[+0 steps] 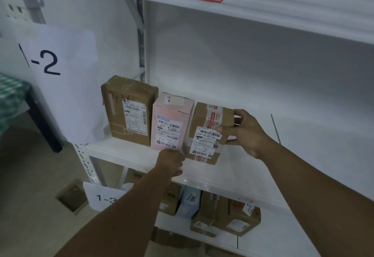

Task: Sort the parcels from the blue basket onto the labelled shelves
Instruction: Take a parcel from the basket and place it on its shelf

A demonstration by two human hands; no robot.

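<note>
Three parcels stand upright in a row on the white shelf (253, 167) marked by the 1-2 sign (60, 74). A tall brown box (127, 108) is on the left, a pink box (172, 121) in the middle, and a brown box with red tape (206, 135) on the right. Each has a handwritten 1-2 on its label. My right hand (247, 133) grips the taped box by its right side, thumb on the front label. My left hand (172, 161) is at the lower front corner between the pink box and the taped box, fingers curled. The blue basket is out of view.
The shelf extends bare to the right of the taped box. The shelf below, marked by a 1-3 sign (103, 198), holds several brown parcels (232, 216) and a pale blue bag (190, 202). A green checked table (10, 98) stands at the far left.
</note>
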